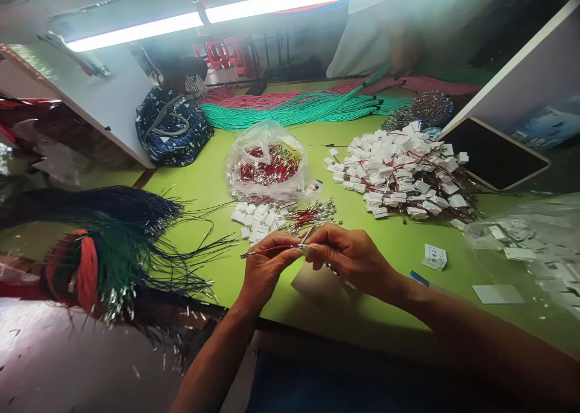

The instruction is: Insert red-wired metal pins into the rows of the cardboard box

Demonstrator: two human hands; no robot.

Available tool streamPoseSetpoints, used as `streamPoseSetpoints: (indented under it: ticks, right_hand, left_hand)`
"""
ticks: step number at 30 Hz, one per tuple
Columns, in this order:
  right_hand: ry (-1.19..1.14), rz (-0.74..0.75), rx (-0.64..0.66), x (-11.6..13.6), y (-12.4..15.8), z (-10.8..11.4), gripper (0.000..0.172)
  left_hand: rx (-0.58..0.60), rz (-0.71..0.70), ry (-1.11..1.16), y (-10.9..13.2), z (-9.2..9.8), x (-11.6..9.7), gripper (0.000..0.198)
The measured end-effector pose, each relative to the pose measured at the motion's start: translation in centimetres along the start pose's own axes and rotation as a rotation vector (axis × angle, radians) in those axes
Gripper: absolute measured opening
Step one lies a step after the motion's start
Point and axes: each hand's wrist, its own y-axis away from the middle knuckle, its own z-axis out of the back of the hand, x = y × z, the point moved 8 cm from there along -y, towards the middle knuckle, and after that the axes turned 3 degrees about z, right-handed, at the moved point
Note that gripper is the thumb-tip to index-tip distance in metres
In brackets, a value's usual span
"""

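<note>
the green table (399,250) is spreading before me. a heap of white connectors (385,159) is lying at back right; left of it, a clear bag (232,172) is holding red wires (269,171). my right grip (351,256) and left grip (268,267) are pinching tight, tips meeting, near loose white blocks (260,220). between them i am holding one red wire (272,249), its free end sticking out leftward; the pale bit (310,234) at my right tips is looking too hidden to name.
</note>
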Motion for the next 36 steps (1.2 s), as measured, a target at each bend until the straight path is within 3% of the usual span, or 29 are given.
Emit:
streamPoseSetpoints:
  ticks: [4, 10, 14, 18, 21, 25, 29, 32, 36]
  right_hand:
    - [0.037, 0.022, 0.007, 0.0, 0.3, -0.2, 0.02]
    - [-0.181, -0.085, 0.063, -0.4, 0.4, -1.0, 0.025]
    - [-0.272, -0.138, 0.129, -0.4, -0.1, -1.1, 0.026]
    - [0.026, -0.028, 0.029, -0.5, -1.7, 2.2, 0.021]
    - [0.29, 0.018, -0.017, -2.3, -3.2, 4.9, 0.024]
    - [0.575, 0.041, 0.029, -5.9, -4.6, 6.5, 0.017]
    - [0.905, 0.047, 0.022, -6.3, -4.3, 7.0, 0.026]
    - [1.037, 0.128, 0.036, -3.7, -2.8, 5.6, 0.016]
    - [1.089, 0.291, 0.367, -1.6, 0.1, 0.4, 0.021]
  left_hand:
    - [-0.003, -0.052, -0.035, 0.2, -0.2, -0.4, 0.007]
    - [0.003, -0.13, -0.034, 0.7, -0.6, -1.4, 0.007]
    - [0.033, -0.056, 0.017, 0.3, -0.7, -0.8, 0.009]
    - [0.102, 0.194, 0.018, -0.2, -0.8, 0.8, 0.029]
    - [0.16, 0.286, -0.128, 0.1, -0.6, 0.6, 0.018]
    - [0.188, 0.198, -0.299, 0.3, 0.5, -1.8, 0.012]
    - [0.029, 0.032, -0.477, -1.6, 3.3, -4.9, 0.017]
    - [-0.065, -0.083, -0.638, -4.7, 5.2, -6.4, 0.021]
    - [-0.102, -0.222, -0.956, -9.9, 5.4, -6.8, 0.02]
